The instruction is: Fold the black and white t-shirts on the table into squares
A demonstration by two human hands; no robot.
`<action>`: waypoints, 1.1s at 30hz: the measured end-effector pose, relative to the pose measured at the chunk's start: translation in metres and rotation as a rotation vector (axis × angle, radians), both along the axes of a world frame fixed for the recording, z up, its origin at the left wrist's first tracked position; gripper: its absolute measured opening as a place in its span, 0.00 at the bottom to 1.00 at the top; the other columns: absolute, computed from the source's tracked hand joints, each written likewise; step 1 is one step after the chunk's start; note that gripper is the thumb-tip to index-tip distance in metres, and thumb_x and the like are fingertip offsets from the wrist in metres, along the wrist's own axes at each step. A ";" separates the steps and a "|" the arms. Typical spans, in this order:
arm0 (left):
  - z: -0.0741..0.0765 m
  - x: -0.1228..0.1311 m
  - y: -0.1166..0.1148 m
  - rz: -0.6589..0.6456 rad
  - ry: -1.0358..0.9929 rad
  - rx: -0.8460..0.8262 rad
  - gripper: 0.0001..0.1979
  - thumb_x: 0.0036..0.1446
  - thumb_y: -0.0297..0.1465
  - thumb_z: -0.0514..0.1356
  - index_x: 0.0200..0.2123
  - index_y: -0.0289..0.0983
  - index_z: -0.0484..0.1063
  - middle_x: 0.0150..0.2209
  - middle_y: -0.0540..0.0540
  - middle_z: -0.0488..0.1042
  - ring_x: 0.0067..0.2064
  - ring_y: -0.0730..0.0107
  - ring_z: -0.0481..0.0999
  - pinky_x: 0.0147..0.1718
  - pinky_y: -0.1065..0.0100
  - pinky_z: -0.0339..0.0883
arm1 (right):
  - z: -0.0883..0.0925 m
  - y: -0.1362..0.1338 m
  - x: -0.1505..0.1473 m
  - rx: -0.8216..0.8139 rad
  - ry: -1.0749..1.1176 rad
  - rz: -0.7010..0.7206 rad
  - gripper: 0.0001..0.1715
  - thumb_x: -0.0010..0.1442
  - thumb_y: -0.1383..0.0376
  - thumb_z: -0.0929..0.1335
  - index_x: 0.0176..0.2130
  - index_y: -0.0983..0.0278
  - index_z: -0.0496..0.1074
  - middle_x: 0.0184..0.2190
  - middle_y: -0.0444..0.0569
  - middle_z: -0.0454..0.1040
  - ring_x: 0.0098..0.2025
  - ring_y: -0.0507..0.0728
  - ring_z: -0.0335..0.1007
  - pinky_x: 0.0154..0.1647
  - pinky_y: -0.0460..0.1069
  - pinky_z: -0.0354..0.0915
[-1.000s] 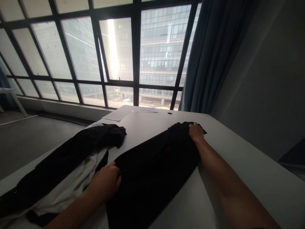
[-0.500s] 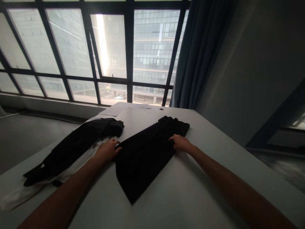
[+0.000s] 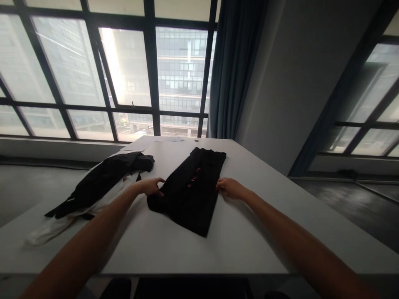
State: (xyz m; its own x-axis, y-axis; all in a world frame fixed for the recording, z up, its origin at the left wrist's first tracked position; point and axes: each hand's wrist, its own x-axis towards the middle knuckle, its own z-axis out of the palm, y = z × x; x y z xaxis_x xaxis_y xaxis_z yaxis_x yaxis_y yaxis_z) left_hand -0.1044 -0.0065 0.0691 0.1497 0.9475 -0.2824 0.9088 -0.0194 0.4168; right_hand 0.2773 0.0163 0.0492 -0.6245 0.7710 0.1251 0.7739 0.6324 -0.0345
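A folded black garment (image 3: 193,195) with small reddish lettering lies on the white table (image 3: 249,249). At its left edge, my left hand (image 3: 152,187) pinches the cloth between thumb and fingers. My right hand (image 3: 230,187) grips the right edge with its fingertips, about level with the lettering. The garment's gathered end points toward the window, and a corner of the other end points toward me.
Left of my left forearm lies a heap with a black garment (image 3: 102,178) over a white one (image 3: 51,228). Sheets of paper (image 3: 137,144) rest at the table's far end, before the windows and a blue curtain (image 3: 224,74).
The view has shifted, showing the table's near edge. The black garment has turned so it points more directly away from me, and its lettering is now visible. Both hands remain at its edges.
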 end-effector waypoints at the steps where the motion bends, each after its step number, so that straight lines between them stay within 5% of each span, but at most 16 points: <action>1: 0.002 0.011 -0.008 -0.044 -0.045 -0.050 0.45 0.45 0.33 0.68 0.67 0.40 0.57 0.43 0.43 0.80 0.37 0.60 0.81 0.30 0.70 0.73 | 0.006 0.001 0.010 -0.015 -0.029 -0.043 0.21 0.49 0.79 0.66 0.37 0.60 0.80 0.38 0.46 0.77 0.37 0.54 0.72 0.40 0.47 0.63; 5: 0.005 0.055 -0.032 -0.292 -0.265 -0.216 0.52 0.49 0.32 0.67 0.71 0.49 0.41 0.48 0.41 0.77 0.32 0.64 0.80 0.26 0.68 0.73 | 0.028 0.013 0.047 -0.061 -0.024 -0.248 0.16 0.50 0.77 0.67 0.33 0.60 0.80 0.40 0.48 0.78 0.40 0.57 0.73 0.44 0.48 0.64; 10: -0.003 0.059 -0.027 -0.547 -0.431 -0.360 0.28 0.55 0.39 0.65 0.59 0.42 0.69 0.29 0.50 0.76 0.29 0.69 0.77 0.32 0.66 0.73 | 0.021 0.020 0.069 -0.500 0.295 -0.201 0.11 0.55 0.67 0.69 0.39 0.64 0.79 0.38 0.49 0.79 0.40 0.57 0.75 0.43 0.49 0.69; 13: -0.009 0.039 -0.022 -0.520 -0.493 -0.184 0.20 0.58 0.42 0.62 0.51 0.40 0.76 0.28 0.50 0.74 0.31 0.70 0.75 0.35 0.66 0.72 | 0.002 0.018 0.069 -0.476 0.535 -0.245 0.15 0.60 0.61 0.67 0.44 0.65 0.76 0.40 0.50 0.78 0.38 0.56 0.75 0.39 0.49 0.71; 18: -0.008 0.031 -0.038 -0.558 -0.187 0.066 0.24 0.48 0.38 0.70 0.51 0.49 0.76 0.48 0.47 0.72 0.47 0.61 0.73 0.46 0.61 0.70 | -0.007 0.009 0.065 -0.526 0.676 -0.549 0.27 0.67 0.51 0.61 0.56 0.65 0.66 0.44 0.56 0.75 0.32 0.54 0.74 0.30 0.48 0.72; 23: -0.006 0.049 -0.052 -0.614 -0.056 0.246 0.15 0.51 0.33 0.69 0.44 0.51 0.80 0.58 0.47 0.67 0.60 0.52 0.64 0.58 0.53 0.61 | 0.007 -0.013 0.056 -0.819 0.606 -0.424 0.52 0.53 0.57 0.75 0.67 0.56 0.51 0.47 0.53 0.73 0.34 0.55 0.74 0.27 0.47 0.72; 28: -0.007 0.050 -0.048 -0.687 -0.170 0.314 0.09 0.60 0.33 0.61 0.42 0.48 0.81 0.56 0.49 0.74 0.62 0.56 0.65 0.66 0.51 0.46 | 0.022 -0.025 0.052 -0.942 0.694 -0.204 0.25 0.58 0.56 0.72 0.53 0.62 0.71 0.36 0.46 0.73 0.26 0.47 0.67 0.25 0.43 0.67; 33: -0.005 0.048 -0.051 -0.699 -0.342 0.219 0.11 0.61 0.36 0.60 0.44 0.43 0.80 0.48 0.46 0.80 0.53 0.60 0.75 0.57 0.60 0.64 | 0.028 -0.021 0.080 -1.099 0.589 -0.229 0.27 0.59 0.59 0.67 0.57 0.64 0.70 0.30 0.45 0.73 0.26 0.51 0.71 0.27 0.45 0.69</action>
